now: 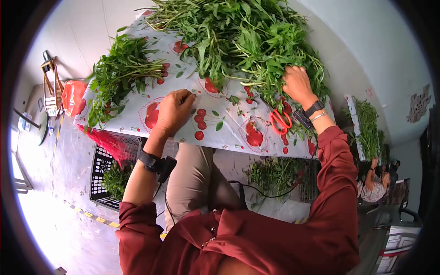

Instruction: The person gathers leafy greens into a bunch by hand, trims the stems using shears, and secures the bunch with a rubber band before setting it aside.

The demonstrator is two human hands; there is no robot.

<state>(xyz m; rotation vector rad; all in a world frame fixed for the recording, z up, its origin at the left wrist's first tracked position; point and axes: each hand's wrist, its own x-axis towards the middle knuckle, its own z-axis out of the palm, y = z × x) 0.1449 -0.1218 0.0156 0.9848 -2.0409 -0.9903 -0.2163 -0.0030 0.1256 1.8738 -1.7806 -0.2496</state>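
Observation:
My left hand [175, 109] rests over the fruit-patterned tablecloth [183, 133] near its front edge, fingers curled together; whether anything is between them is too small to tell. At the right, my right hand [298, 84] reaches into the large heap of leafy green stems [256, 36], fingers bent down against the leaves, the fingertips partly hidden. Red-handled scissors [280, 121] lie on the cloth just below my right hand, their blades partly under leaves. A smaller bunch of stems [123, 68] lies at the left of the table, cut ends pointing right.
Below the table's left side stands a black crate [103, 183] with greens, beside red netting [107, 142]. More greens [275, 174] lie under the table. A cable runs beneath the front edge. Another person [373, 188] sits at the far right by a second table of greens [366, 123].

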